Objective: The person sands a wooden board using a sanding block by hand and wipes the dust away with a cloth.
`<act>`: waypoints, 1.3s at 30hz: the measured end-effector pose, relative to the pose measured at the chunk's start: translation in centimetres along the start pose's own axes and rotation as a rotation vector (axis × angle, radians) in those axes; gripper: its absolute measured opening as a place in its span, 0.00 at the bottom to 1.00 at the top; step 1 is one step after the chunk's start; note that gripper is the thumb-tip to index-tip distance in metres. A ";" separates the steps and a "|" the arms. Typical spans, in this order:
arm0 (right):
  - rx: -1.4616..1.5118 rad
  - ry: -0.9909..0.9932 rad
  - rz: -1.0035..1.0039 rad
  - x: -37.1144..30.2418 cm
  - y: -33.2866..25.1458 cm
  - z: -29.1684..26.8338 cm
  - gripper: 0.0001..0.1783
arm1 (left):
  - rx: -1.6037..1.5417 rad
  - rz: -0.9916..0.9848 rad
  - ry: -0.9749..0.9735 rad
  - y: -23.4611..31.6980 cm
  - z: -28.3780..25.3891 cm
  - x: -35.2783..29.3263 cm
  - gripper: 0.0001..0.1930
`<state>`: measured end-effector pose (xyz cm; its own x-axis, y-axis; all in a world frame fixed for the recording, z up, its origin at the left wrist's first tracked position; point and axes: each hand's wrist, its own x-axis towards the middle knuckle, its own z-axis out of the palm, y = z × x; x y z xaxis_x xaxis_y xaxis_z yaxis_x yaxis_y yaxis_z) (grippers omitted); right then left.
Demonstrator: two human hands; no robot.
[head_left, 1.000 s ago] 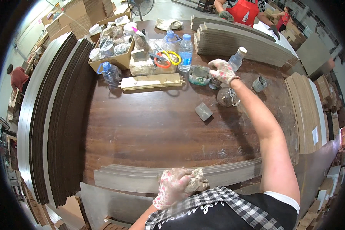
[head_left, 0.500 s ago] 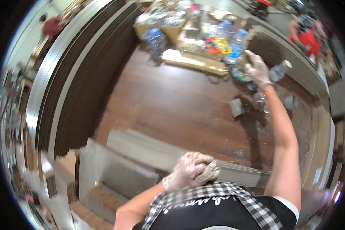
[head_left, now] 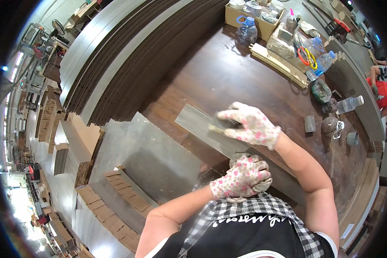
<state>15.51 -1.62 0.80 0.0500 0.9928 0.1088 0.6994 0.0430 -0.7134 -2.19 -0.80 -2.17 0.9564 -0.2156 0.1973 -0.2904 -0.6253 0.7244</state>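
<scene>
Both my hands wear white gloves with pink spots, dirty at the fingertips. My left hand (head_left: 244, 176) is closed near my chest around a crumpled greyish rag (head_left: 262, 185), of which only the edges show. Further out, my right hand (head_left: 251, 125) hovers above a long grey plank (head_left: 198, 124) with thumb and fingers apart; I see nothing held in it. The plank lies along the near edge of the brown work surface (head_left: 176, 92), its right part partly hidden by my hands and arm.
Tall plank stacks (head_left: 129, 64) wall the left side, and another stack (head_left: 361, 124) lines the right. Water bottles (head_left: 321, 64), scissors (head_left: 310, 58), a tape roll (head_left: 321, 90) and a cardboard box (head_left: 262, 26) stand at the far right. A person in red (head_left: 379, 91) is beyond.
My right hand has come back from the bottles and tape at the far right to above the plank. My view has turned, and my left hand still grips the rag near my chest.
</scene>
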 end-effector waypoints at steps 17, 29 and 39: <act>-0.488 -0.100 -0.104 13.4 -4.7 3.6 0.19 | -0.277 0.303 0.205 -2.7 0.3 -0.7 0.13; -0.131 0.174 0.041 11.7 -3.7 3.1 0.16 | -0.768 0.065 -0.024 -2.8 -0.8 -1.3 0.18; 0.139 0.157 0.431 -9.7 -2.2 -1.2 0.24 | -0.161 0.507 -0.027 -5.1 1.6 -0.8 0.18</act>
<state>14.31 -11.52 2.13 0.4291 0.8950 -0.1214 0.4899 -0.3436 -0.8012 -1.51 1.30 -7.08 0.6953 -0.4814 0.5336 -0.7053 -0.3146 0.6352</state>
